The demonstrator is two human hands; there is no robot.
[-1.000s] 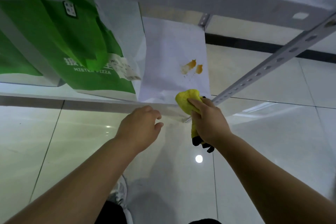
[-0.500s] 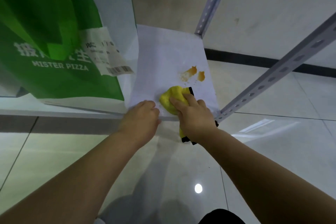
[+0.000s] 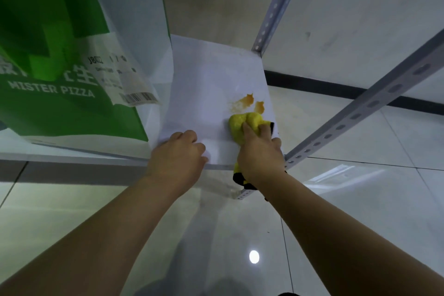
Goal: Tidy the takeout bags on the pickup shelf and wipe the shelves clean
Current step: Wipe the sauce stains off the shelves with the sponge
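Note:
A white shelf (image 3: 204,94) carries an orange sauce stain (image 3: 245,103) near its right edge. My right hand (image 3: 259,151) grips a yellow cloth (image 3: 240,122) with a black trim and presses it on the shelf just below the stain. My left hand (image 3: 177,156) rests with curled fingers on the shelf's front edge, holding nothing. A green and white takeout bag (image 3: 60,94) marked MISTER PIZZA stands on the shelf to the left, with a paper receipt (image 3: 120,79) stuck on it.
Perforated grey metal uprights (image 3: 278,5) and a slanted rail (image 3: 360,108) frame the shelf's right side. Glossy tiled floor (image 3: 360,199) lies below. A pale wall with a black skirting strip (image 3: 336,86) stands behind.
My head moved closer to the shelf. My right hand pushed the cloth from the front edge up onto the shelf toward the stain. My left hand came to rest on the shelf's front edge.

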